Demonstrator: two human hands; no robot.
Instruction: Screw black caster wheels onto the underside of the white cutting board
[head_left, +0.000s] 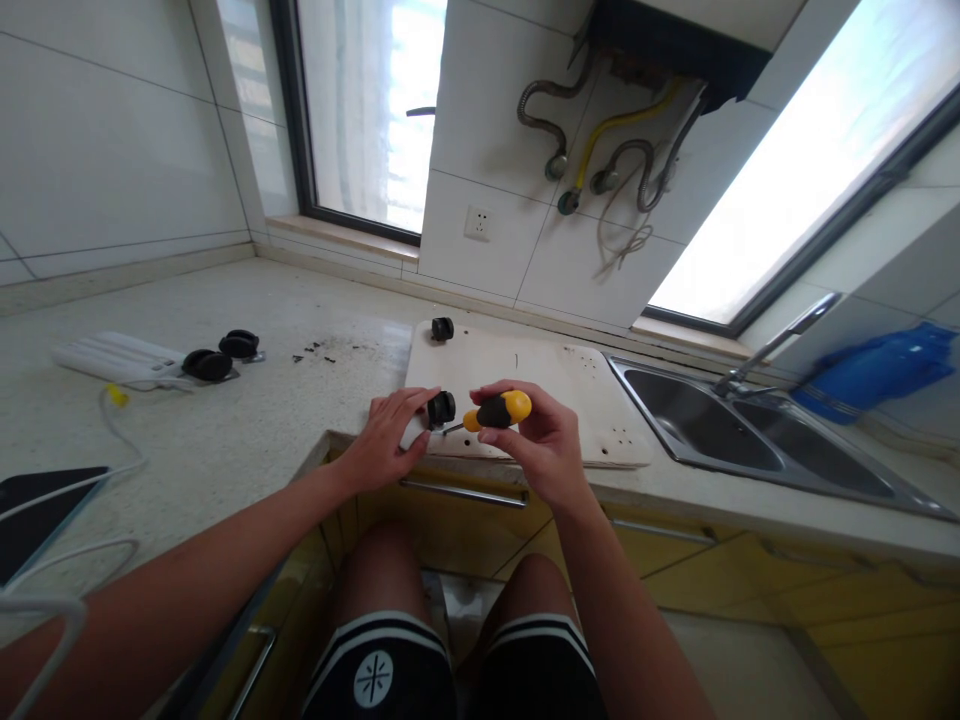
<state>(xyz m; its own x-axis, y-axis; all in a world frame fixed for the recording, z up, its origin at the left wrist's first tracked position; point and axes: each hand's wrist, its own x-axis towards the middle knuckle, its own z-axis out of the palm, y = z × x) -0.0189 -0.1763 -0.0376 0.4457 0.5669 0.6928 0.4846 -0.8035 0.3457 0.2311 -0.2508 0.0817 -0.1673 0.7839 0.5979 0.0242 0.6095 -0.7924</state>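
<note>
My left hand (386, 437) is closed around a small white piece (414, 430) at the near left corner of a white board (525, 375). A black caster wheel (441, 409) sits against that piece, by my fingertips. In my right hand (544, 440) is a yellow and black screwdriver (496, 409), its thin shaft pointing left to the foot of the caster. Whether the tip touches a screw is too small to see. Another black caster (442, 328) stands at the board's far left corner. Holes dot the board near its corners.
Two loose casters (208, 365) lie at the left beside a long white object (116, 355) and a white cable (112, 425). Dark crumbs (330, 348) are scattered on the counter. A steel sink (697, 415) borders the board's right side; drawer handles (465, 493) stick out below.
</note>
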